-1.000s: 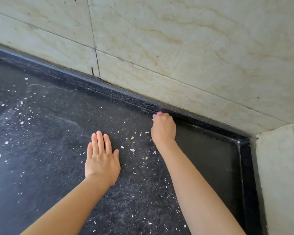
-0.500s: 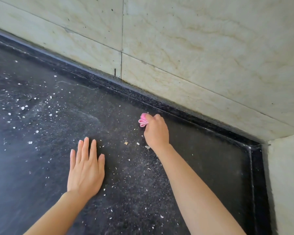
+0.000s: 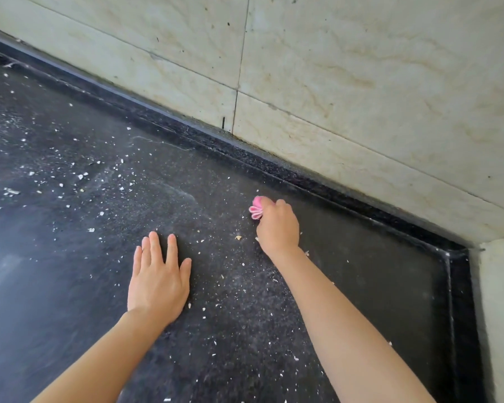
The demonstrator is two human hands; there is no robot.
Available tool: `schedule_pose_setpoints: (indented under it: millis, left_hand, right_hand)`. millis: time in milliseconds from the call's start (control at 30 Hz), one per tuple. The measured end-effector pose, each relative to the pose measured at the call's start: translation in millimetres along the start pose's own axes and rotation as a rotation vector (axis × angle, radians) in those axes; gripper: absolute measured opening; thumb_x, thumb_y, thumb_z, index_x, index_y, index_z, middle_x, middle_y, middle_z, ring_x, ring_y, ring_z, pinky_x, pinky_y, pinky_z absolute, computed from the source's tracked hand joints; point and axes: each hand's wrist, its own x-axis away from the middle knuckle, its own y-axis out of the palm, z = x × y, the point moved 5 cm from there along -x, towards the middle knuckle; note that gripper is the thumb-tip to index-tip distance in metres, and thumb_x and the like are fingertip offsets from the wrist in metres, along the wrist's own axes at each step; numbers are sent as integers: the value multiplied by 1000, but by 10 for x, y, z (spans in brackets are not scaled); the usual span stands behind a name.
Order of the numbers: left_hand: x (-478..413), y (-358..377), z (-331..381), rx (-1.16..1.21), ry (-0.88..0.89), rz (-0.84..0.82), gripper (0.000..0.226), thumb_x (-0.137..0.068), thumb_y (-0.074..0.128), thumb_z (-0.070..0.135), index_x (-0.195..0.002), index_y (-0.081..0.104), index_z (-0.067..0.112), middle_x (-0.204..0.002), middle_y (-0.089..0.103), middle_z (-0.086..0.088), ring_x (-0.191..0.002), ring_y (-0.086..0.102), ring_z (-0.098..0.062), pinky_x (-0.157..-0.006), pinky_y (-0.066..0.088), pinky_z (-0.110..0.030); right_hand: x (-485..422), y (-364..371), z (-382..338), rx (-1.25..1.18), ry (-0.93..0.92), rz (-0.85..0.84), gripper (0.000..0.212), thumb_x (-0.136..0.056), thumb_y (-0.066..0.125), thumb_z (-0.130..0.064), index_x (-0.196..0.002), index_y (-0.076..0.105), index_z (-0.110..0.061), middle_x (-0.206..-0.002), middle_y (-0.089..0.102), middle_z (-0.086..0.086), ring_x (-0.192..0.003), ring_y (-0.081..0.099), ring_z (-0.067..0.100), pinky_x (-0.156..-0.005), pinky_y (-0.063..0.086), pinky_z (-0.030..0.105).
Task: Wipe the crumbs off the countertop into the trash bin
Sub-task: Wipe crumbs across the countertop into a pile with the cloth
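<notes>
Right hand (image 3: pixel 278 225) clenches the cloth (image 3: pixel 256 209) near the desk's (image 3: pixel 70 257) back edge; left hand (image 3: pixel 157 283) flat, open. Long, pressed strokes should gather crumbs (image 3: pixel 82 175).

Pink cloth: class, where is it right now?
In the head view, the pink cloth is bunched in the right hand, on the countertop near the back wall.
</notes>
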Motion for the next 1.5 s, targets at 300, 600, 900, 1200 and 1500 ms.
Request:
schedule_pose_setpoints:
  millis: [300,600,900,1200,1500]
  left_hand:
    - [-41,-42,-80,-68,64,-125,62,-100,12,43,-153,-1,13,-158,-2,-21,-147,1,-33,-120,2,-40]
    - [-68,-38,-113,-120,114,-118,61,-99,12,40,-152,3,11,-158,6,-19,-145,8,-33,-119,11,-39]
    - [-64,-36,-135,-65,123,-158,60,-100,15,38,-153,2,13,-159,2,-18,-147,3,-32,-119,10,-41]
    - [-54,36,-167,-58,123,-111,59,-100,16,38,-153,0,16,-159,-1,-17,-147,0,-31,-119,9,-40]
    - [-36,-13,-127,-104,129,-145,59,-101,15,36,-152,-3,13,-158,-3,-19,-146,0,-33,-119,9,-40]
  right_hand:
    - [397,-597,759,-213,130,44,31,-98,39,-24,-122,59,-29,-77,70,2,-92,62,16,-82,49,35]
    - [724,-398,1366,-28,588,74,53,-91,44,-6,-141,43,-24,-109,62,18,-97,59,37,-72,40,33]
    - [981,99,-145,-339,140,-202,38,-100,37,-17,-135,50,-26,-92,65,9,-90,62,26,-83,49,40]
    - [1340,-739,1930,-27,750,85,36,-90,38,-15,-122,54,-20,-96,70,16,-97,63,34,-79,50,37]
    - [1464,97,236,-231,505,20,56,-89,48,-1,-138,46,-27,-104,57,12,-95,57,33,-71,37,32]
